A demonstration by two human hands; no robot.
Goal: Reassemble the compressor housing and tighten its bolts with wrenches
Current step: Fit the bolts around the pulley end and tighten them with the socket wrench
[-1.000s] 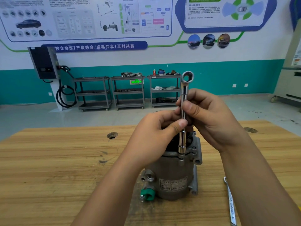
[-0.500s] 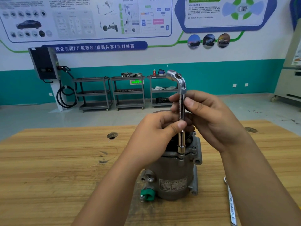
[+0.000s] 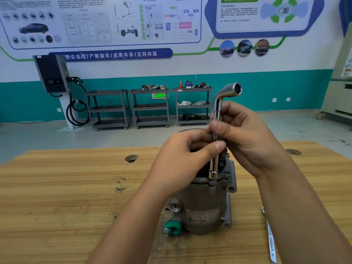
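The compressor (image 3: 205, 204) stands upright near the middle of the wooden table (image 3: 66, 187), with its label (image 3: 202, 215) facing the camera and a green cap (image 3: 172, 227) on a port low on its left side. A bent socket wrench (image 3: 217, 111) stands vertical over the compressor's top flange, its lower socket resting at the flange's front right edge. Whatever sits under the socket is hidden, so I cannot tell whether it is on a bolt. The wrench's angled upper end points right and toward the camera, showing its hex opening.

The left hand (image 3: 182, 161) reaches over the compressor's top and grips the shaft low down, thumb pressed on its front and fingers curled behind. The right hand (image 3: 247, 138) pinches the same shaft just above, thumb in front and fingers wrapped behind. The two thumbs sit close together, one above the other.

A flat wrench (image 3: 270, 242) lies on the table right of the compressor, apart from it and just beside the right forearm. A round hole (image 3: 131, 158) shows in the tabletop left of the hands. Three grey carts (image 3: 150, 109) stand along the teal wall, near a wall charger (image 3: 51, 73) with a looped cable
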